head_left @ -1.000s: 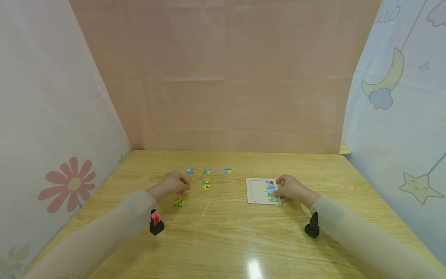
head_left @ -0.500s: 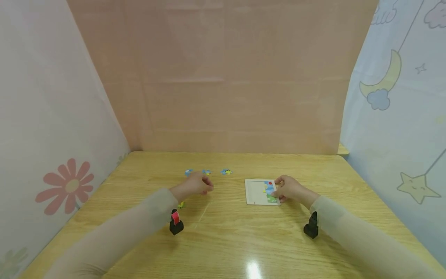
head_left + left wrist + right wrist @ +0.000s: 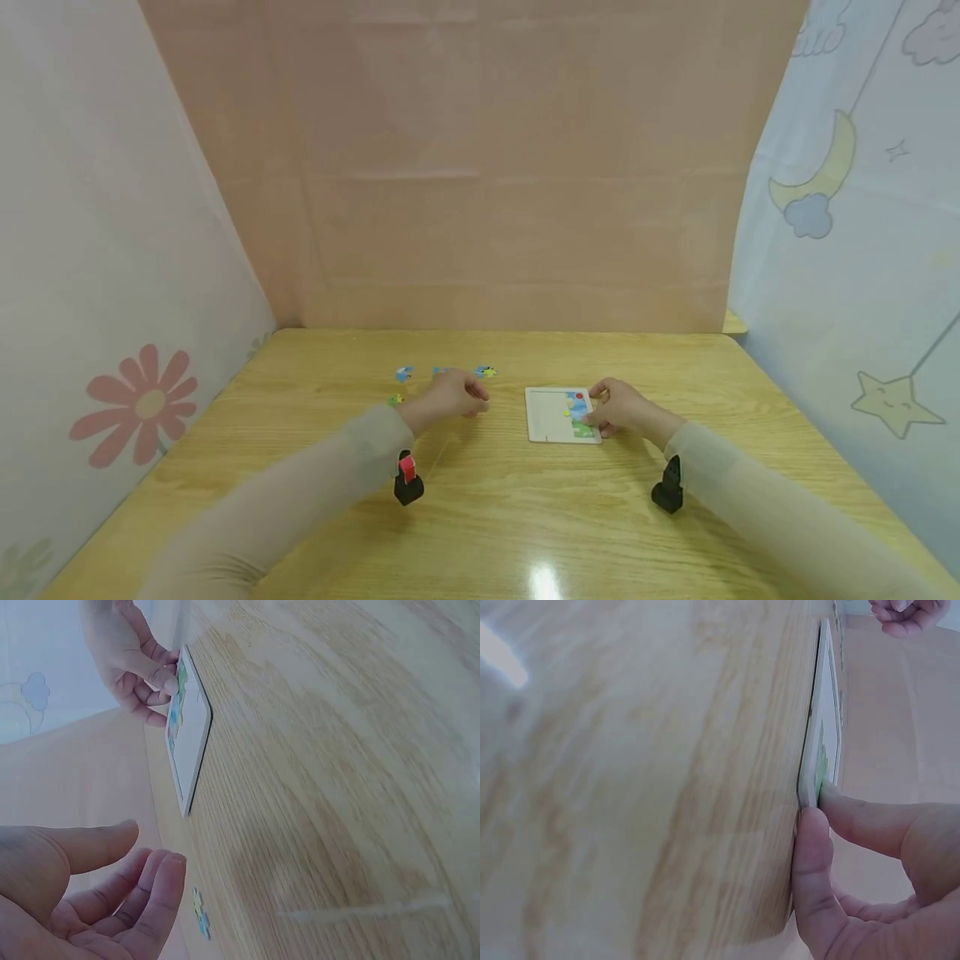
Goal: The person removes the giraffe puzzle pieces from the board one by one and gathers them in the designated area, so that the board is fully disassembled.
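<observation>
My left hand (image 3: 453,395) hovers over the table left of the puzzle board, fingers loosely curled. In the left wrist view the thumb (image 3: 101,844) and fingertips stand apart with nothing between them. The white puzzle board (image 3: 546,414) lies on the table, its right part filled with blue, yellow and green pieces. My right hand (image 3: 628,407) pinches the board's right edge. In the right wrist view its thumb presses on the green part and a finger (image 3: 812,840) is against the edge.
Loose puzzle pieces lie left of the board: a blue and yellow one (image 3: 486,372), a blue and white one (image 3: 404,373), a green one (image 3: 395,400) and one partly hidden by my left hand (image 3: 439,370). A wooden table (image 3: 480,517) is backed by a pinkish sheet (image 3: 480,208).
My left hand has moved right, past the loose pieces, toward the board. A green piece shows behind the left wrist. My right hand and the board have stayed in place.
</observation>
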{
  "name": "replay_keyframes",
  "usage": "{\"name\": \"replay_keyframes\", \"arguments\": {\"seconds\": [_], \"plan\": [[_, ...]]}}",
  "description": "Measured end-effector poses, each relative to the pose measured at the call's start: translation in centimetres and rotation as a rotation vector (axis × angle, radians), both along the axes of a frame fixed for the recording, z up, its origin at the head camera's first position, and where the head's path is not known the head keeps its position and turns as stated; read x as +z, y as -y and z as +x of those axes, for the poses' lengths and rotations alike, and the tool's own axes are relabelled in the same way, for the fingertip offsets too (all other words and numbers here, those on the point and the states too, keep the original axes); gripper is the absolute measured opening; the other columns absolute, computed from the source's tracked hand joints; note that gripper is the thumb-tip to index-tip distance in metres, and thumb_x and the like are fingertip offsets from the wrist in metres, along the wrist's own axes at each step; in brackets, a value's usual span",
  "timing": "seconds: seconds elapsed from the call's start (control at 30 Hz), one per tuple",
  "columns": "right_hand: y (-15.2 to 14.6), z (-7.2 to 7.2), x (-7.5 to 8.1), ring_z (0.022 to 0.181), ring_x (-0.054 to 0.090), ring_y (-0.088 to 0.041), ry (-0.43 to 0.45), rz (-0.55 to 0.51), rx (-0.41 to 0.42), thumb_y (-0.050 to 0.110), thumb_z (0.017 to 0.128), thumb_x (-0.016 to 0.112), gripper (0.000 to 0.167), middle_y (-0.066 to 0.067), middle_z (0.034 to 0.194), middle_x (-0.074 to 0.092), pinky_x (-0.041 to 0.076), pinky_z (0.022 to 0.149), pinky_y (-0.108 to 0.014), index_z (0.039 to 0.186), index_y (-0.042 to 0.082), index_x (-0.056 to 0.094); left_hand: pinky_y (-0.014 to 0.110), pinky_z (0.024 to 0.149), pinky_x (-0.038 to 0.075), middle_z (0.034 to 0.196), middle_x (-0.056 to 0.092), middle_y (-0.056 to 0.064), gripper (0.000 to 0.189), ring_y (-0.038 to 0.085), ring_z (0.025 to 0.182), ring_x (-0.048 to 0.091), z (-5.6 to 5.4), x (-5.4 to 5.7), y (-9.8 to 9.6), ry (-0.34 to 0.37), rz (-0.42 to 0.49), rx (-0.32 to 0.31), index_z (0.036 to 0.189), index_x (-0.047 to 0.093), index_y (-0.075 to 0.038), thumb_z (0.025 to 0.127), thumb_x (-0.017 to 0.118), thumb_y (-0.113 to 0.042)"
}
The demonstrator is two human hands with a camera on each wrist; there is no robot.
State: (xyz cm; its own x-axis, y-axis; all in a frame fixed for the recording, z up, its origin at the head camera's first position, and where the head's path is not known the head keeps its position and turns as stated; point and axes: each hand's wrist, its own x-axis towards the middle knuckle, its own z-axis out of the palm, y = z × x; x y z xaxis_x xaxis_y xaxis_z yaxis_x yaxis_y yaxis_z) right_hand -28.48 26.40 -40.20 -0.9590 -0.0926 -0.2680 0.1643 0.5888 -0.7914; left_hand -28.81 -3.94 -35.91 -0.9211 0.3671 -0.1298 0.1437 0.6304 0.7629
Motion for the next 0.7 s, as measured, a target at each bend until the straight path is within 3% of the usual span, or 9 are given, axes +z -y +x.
{"name": "replay_keyframes", "arguments": {"seconds": [0.23, 0.47, 0.7], "plan": [[0.1, 0.1, 0.0, 0.059, 0.055, -0.016, -0.006, 0.006, -0.004, 0.003, 0.082, 0.075, 0.058, -0.013, 0.094, 0.048, 0.054, 0.055, -0.025, 0.128, -0.008, 0.042, 0.035, 0.079, 0.058, 0.097, 0.066, 0.012, 0.030, 0.033, 0.089, 0.070, 0.2, 0.3, -1.5, 0.005, -0.009, -0.014, 0.113, 0.064, 0.006, 0.089, 0.069, -0.011], [0.1, 0.1, 0.1, 0.059, 0.054, -0.015, -0.004, 0.006, 0.006, 0.004, 0.082, 0.075, 0.058, -0.012, 0.093, 0.047, 0.053, 0.054, -0.024, 0.128, -0.008, 0.042, 0.034, 0.082, 0.056, 0.105, 0.065, 0.010, 0.032, 0.028, 0.093, 0.068, -0.2, -0.2, -2.8, 0.004, -0.013, -0.022, 0.118, 0.064, 0.003, 0.091, 0.068, -0.015], [-0.1, 0.1, 0.1, 0.060, 0.054, -0.015, -0.004, 0.011, 0.005, 0.004, 0.082, 0.075, 0.059, -0.012, 0.094, 0.046, 0.053, 0.054, -0.024, 0.129, -0.008, 0.042, 0.034, 0.087, 0.054, 0.112, 0.064, 0.012, 0.042, 0.022, 0.101, 0.061, -1.0, -0.5, -4.9, 0.001, 0.062, -0.088, 0.127, 0.059, 0.004, 0.091, 0.068, -0.016]]}}
